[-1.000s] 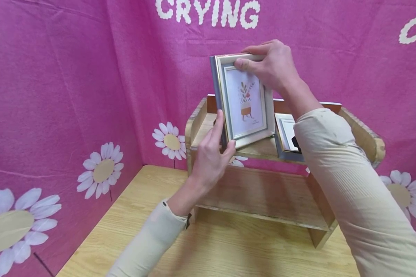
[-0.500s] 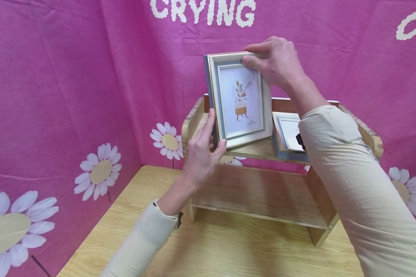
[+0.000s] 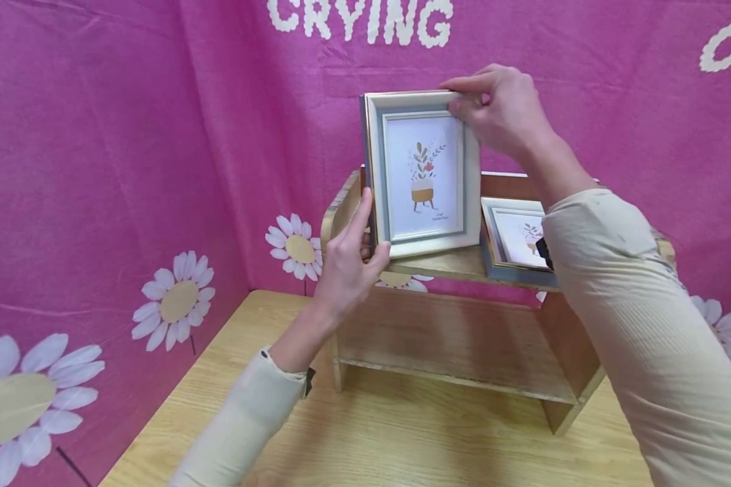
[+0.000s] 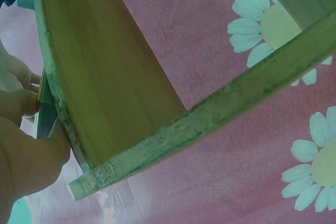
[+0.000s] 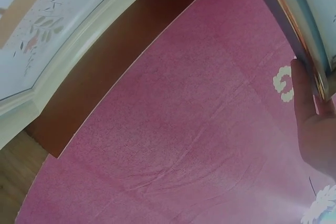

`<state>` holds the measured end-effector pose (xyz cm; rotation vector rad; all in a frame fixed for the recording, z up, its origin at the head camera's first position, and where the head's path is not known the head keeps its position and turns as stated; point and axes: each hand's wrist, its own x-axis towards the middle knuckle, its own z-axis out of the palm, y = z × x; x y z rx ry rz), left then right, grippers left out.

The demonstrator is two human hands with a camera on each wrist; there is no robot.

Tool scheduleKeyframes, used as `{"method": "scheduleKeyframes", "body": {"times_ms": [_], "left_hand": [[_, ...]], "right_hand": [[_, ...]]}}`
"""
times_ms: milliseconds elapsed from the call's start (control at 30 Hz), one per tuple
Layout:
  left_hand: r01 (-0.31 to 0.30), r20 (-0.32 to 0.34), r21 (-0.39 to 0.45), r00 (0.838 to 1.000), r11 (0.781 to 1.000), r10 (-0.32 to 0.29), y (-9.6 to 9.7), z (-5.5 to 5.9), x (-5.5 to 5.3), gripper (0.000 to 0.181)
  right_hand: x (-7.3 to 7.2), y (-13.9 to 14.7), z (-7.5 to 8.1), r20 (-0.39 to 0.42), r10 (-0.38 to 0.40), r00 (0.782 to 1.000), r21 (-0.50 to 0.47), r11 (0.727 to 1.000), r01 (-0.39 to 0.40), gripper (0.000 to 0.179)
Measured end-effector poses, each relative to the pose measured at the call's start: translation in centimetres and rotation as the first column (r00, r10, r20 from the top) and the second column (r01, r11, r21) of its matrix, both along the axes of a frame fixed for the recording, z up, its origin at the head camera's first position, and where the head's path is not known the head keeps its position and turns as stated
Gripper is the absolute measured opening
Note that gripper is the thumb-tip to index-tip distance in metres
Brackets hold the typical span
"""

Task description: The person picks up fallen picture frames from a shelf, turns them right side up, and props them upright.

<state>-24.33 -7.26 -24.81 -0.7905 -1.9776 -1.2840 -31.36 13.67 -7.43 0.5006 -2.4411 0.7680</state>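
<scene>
A picture frame [image 3: 423, 176] with a cream and grey-blue border and a potted-plant print is held nearly upright over the left part of the top shelf. My left hand [image 3: 347, 267] grips its lower left edge, thumb in front and fingers behind. At the top right corner, my right hand [image 3: 502, 111] pinches the border. The right wrist view shows that hand [image 5: 317, 129] at the frame's gold and grey side edge [image 5: 299, 24]. In the left wrist view, my left hand [image 4: 31, 150] is beside the shelf's wooden side.
A second similar picture frame [image 3: 514, 233] lies on the right of the top shelf, partly hidden by my right sleeve. The small wooden shelf unit [image 3: 457, 338] stands on a wood-grain table [image 3: 390, 433]. Pink cloth [image 3: 128, 122] with daisies hangs behind and to the left.
The held picture frame has shifted slightly left and turned to face the head camera more squarely. My right hand has slid right along its top toward the corner.
</scene>
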Motion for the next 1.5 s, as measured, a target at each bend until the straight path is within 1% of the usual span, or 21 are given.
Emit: {"method": "scheduleKeyframes", "body": {"times_ms": [233, 433, 533, 700, 800, 967, 1133, 1200, 1333, 1400, 1500], "left_hand": [[-0.028, -0.007, -0.025, 1.0, 0.999, 0.028, -0.3, 0.1, -0.2, 0.07], [-0.074, -0.008, -0.074, 0.997, 0.995, 0.073, -0.6, 0.2, -0.5, 0.066], [-0.096, -0.014, -0.095, 0.995, 0.991, 0.095, -0.7, 0.2, -0.5, 0.064], [-0.118, 0.001, -0.111, 0.993, 0.987, 0.119, -0.8, 0.3, -0.6, 0.065], [-0.131, 0.007, -0.122, 0.991, 0.984, 0.133, -0.9, 0.4, -0.6, 0.065], [-0.162, 0.016, -0.138, 0.986, 0.977, 0.165, -1.0, 0.6, -0.8, 0.065], [-0.182, 0.013, -0.151, 0.983, 0.972, 0.186, -0.9, 0.6, -0.9, 0.065], [-0.189, 0.021, -0.158, 0.981, 0.969, 0.194, -0.8, 0.7, -0.8, 0.065], [-0.205, 0.037, -0.176, 0.976, 0.963, 0.215, -0.7, 0.8, -0.7, 0.066], [-0.216, 0.044, -0.187, 0.973, 0.958, 0.227, -0.6, 0.9, -0.7, 0.066], [-0.234, 0.041, -0.203, 0.968, 0.951, 0.247, -0.5, 0.9, -0.7, 0.065]], "right_hand": [[0.5, 0.6, -0.2, -0.005, 0.009, 1.0, 0.008, 1.0, -0.009, 0.039], [0.8, 1.1, -0.1, 0.034, 0.003, 0.999, 0.005, 1.0, -0.004, 0.039], [1.0, 1.2, -0.1, 0.046, 0.018, 0.999, -0.007, 1.0, -0.018, 0.04], [1.2, 1.3, -0.1, 0.063, 0.07, 0.996, -0.049, 0.997, -0.067, 0.041], [1.5, 1.3, -0.1, 0.08, 0.092, 0.993, -0.057, 0.995, -0.087, 0.042], [1.7, 1.2, 0.1, 0.1, 0.107, 0.989, -0.063, 0.993, -0.101, 0.043], [1.8, 1.2, 0.2, 0.123, 0.105, 0.987, -0.07, 0.993, -0.097, 0.043], [1.9, 1.2, 0.2, 0.144, 0.113, 0.983, -0.096, 0.99, -0.099, 0.043], [2.1, 1.4, 0.0, 0.196, 0.151, 0.969, -0.206, 0.972, -0.11, 0.043], [2.2, 1.5, -0.1, 0.208, 0.173, 0.963, -0.256, 0.96, -0.117, 0.042], [2.2, 1.7, -0.2, 0.213, 0.196, 0.957, -0.292, 0.948, -0.129, 0.042]]}}
